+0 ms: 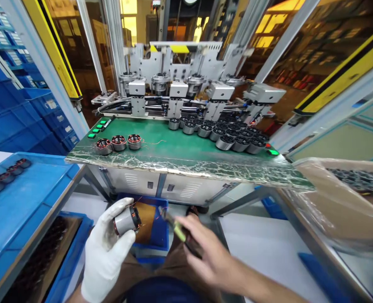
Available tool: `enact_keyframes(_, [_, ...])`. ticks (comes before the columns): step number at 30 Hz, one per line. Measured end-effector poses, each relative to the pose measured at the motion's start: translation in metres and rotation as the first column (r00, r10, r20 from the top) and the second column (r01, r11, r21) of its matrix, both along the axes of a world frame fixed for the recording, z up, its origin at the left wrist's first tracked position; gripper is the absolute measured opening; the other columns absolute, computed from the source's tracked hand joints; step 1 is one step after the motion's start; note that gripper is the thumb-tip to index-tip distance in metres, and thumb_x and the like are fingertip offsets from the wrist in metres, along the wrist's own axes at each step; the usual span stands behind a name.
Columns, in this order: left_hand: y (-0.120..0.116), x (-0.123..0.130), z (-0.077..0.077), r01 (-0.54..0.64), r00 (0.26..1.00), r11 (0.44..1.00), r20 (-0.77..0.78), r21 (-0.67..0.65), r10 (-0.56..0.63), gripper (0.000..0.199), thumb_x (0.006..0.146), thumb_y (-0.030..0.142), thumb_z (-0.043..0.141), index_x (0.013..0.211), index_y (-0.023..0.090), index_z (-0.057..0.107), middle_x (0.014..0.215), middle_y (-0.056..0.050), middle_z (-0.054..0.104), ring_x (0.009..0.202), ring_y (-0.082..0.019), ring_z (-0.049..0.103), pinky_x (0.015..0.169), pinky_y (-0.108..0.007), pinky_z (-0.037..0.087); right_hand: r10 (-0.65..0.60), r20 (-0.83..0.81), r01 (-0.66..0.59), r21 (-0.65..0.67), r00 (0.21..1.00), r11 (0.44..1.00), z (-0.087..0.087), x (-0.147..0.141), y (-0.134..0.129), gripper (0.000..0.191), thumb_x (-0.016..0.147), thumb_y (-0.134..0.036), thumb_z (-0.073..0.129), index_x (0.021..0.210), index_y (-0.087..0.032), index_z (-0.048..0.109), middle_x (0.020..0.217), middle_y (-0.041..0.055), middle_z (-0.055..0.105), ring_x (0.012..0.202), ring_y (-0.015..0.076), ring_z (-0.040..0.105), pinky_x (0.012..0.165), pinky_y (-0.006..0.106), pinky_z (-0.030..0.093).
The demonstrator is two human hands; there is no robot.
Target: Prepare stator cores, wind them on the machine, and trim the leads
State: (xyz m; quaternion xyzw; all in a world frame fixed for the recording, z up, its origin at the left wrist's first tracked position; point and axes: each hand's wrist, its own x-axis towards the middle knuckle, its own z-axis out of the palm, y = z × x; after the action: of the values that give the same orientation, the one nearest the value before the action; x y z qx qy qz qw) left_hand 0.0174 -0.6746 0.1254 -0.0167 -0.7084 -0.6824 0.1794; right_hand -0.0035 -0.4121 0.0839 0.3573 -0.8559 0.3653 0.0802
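Note:
My left hand (106, 248), in a white glove, grips a motor stator (123, 223) between thumb and fingers. The stator is a grey metal cylinder with a black end and copper windings, and thin loose wires stick out of that end. Bare and slightly blurred, my right hand (205, 248) is closed around wire cutters (179, 230) with green and black handles. The cutters' jaws point toward the stator but stay apart from it. Both hands are over my lap, in front of the green worktable (155, 147).
Three wound stators (118, 143) stand on the table's left side, and several dark-ended stators (226, 142) are grouped at the right. Behind them is a winding machine (178, 90). A blue tray (41, 176) lies left, a plastic-lined box (341, 202) right, and a blue bin (163, 235) below.

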Motion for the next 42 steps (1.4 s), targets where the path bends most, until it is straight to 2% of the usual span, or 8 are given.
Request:
enact_keyframes(3, [0.004, 0.001, 0.004, -0.034, 0.997, 0.994, -0.073, -0.105, 0.027, 0.046, 0.079, 0.019, 0.075, 0.122, 0.032, 0.064, 0.126, -0.001, 0.069, 0.114, -0.018, 0.066, 0.093, -0.020, 0.056, 0.092, 0.184, -0.067, -0.140, 0.979, 0.988, -0.012, 0.031, -0.024, 0.070, 0.075, -0.010, 0.054, 0.142, -0.020, 0.039, 0.128, 0.0132, 0.060, 0.120, 0.0238, 0.059, 0.103, 0.036, 0.051])
enact_keyframes(9, [0.007, 0.005, 0.003, -0.041, 0.991, 0.986, -0.129, -0.159, 0.020, 0.051, 0.078, 0.015, 0.075, 0.125, 0.031, 0.063, 0.128, -0.002, 0.067, 0.117, -0.019, 0.064, 0.099, -0.024, 0.054, 0.305, 0.230, -0.181, -0.440, 0.924, 0.880, 0.014, 0.026, -0.041, 0.084, 0.064, -0.007, 0.049, 0.146, -0.020, 0.039, 0.113, 0.0098, 0.063, 0.110, 0.0209, 0.061, 0.088, 0.027, 0.054])
enact_keyframes(19, [0.007, 0.004, -0.001, -0.022, 0.992, 0.982, -0.127, -0.189, -0.002, 0.052, 0.079, 0.011, 0.073, 0.126, 0.030, 0.062, 0.129, -0.001, 0.067, 0.117, -0.018, 0.065, 0.100, -0.022, 0.053, 0.327, 0.203, -0.177, -0.530, 0.923, 0.829, 0.000, 0.021, -0.050, 0.083, 0.065, -0.005, 0.049, 0.145, -0.023, 0.044, 0.088, 0.0047, 0.059, 0.075, 0.0158, 0.056, 0.067, 0.026, 0.049])
enact_keyframes(23, [0.001, 0.008, -0.006, 0.013, 0.988, 0.979, -0.148, -0.202, -0.044, 0.052, 0.079, 0.009, 0.072, 0.126, 0.030, 0.061, 0.131, -0.002, 0.065, 0.120, -0.020, 0.063, 0.100, -0.026, 0.055, 0.421, 0.348, -0.152, -0.593, 0.837, 0.791, 0.000, 0.018, -0.049, 0.083, 0.066, -0.002, 0.046, 0.146, -0.025, 0.042, 0.093, 0.0043, 0.061, 0.075, 0.0134, 0.059, 0.065, 0.023, 0.049])
enact_keyframes(30, [-0.008, 0.013, -0.014, 0.094, 0.971, 0.939, -0.176, -0.329, -0.159, 0.058, 0.077, 0.005, 0.070, 0.129, 0.029, 0.057, 0.137, -0.006, 0.059, 0.126, -0.023, 0.058, 0.104, -0.033, 0.053, 0.338, 0.223, -0.193, -0.494, 0.914, 0.848, 0.023, 0.013, -0.047, 0.089, 0.060, -0.006, 0.047, 0.147, -0.024, 0.040, 0.112, 0.0076, 0.062, 0.098, 0.0189, 0.062, 0.084, 0.027, 0.053])
enact_keyframes(33, [-0.010, 0.015, -0.015, 0.124, 0.967, 0.920, -0.161, -0.372, -0.196, 0.059, 0.077, 0.005, 0.070, 0.129, 0.029, 0.056, 0.137, -0.007, 0.059, 0.126, -0.024, 0.058, 0.104, -0.037, 0.054, 0.299, 0.241, -0.166, -0.451, 0.923, 0.877, 0.023, 0.014, -0.047, 0.084, 0.062, -0.008, 0.047, 0.144, -0.020, 0.043, 0.114, 0.0095, 0.063, 0.095, 0.0192, 0.063, 0.083, 0.027, 0.054])
enact_keyframes(39, [-0.016, 0.018, -0.022, 0.168, 0.966, 0.895, -0.112, -0.413, -0.233, 0.059, 0.078, 0.006, 0.069, 0.130, 0.031, 0.055, 0.139, -0.011, 0.058, 0.127, -0.029, 0.057, 0.102, -0.045, 0.054, 0.304, 0.259, -0.156, -0.468, 0.917, 0.870, 0.014, 0.014, -0.047, 0.075, 0.066, -0.009, 0.048, 0.140, -0.022, 0.049, 0.083, 0.0037, 0.062, 0.069, 0.0153, 0.058, 0.065, 0.026, 0.052])
enact_keyframes(42, [-0.018, 0.019, -0.029, 0.139, 0.977, 0.904, -0.095, -0.405, -0.193, 0.058, 0.079, 0.008, 0.068, 0.130, 0.032, 0.054, 0.139, -0.010, 0.058, 0.128, -0.029, 0.056, 0.103, -0.044, 0.053, 0.285, 0.400, -0.114, -0.400, 0.871, 0.909, 0.010, 0.015, -0.044, 0.072, 0.073, -0.010, 0.051, 0.143, -0.023, 0.047, 0.095, 0.0062, 0.065, 0.077, 0.0160, 0.064, 0.070, 0.027, 0.056])
